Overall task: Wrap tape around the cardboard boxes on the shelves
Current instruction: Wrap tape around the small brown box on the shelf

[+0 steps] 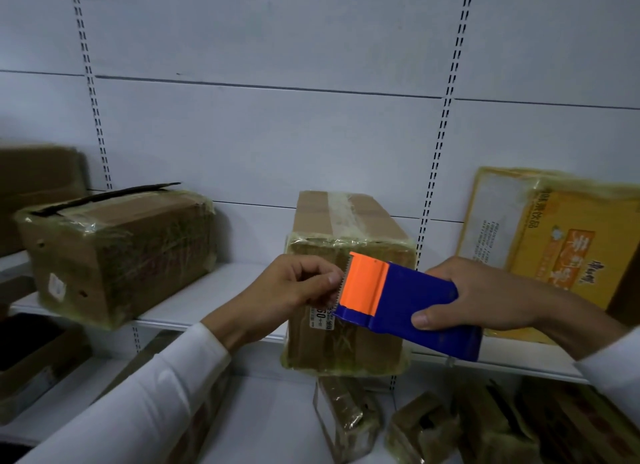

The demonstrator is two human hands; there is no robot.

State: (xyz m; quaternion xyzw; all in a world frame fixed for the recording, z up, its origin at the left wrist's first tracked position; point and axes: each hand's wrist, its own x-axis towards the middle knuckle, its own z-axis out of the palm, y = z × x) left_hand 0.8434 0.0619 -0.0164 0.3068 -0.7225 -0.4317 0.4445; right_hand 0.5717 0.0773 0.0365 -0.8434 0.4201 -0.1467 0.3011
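A tall cardboard box, wrapped in yellowish tape, stands end-on at the middle of the white shelf and juts over its front edge. In front of it my right hand grips a blue tape dispenser with an orange toothed cutter end. My left hand has its fingers curled and pinches at the cutter's teeth, where the tape end would be; the tape itself is too clear to make out.
A wider taped cardboard box sits at the left of the shelf, another brown box behind it. A yellow printed carton leans at the right. Several taped boxes lie on the lower shelf.
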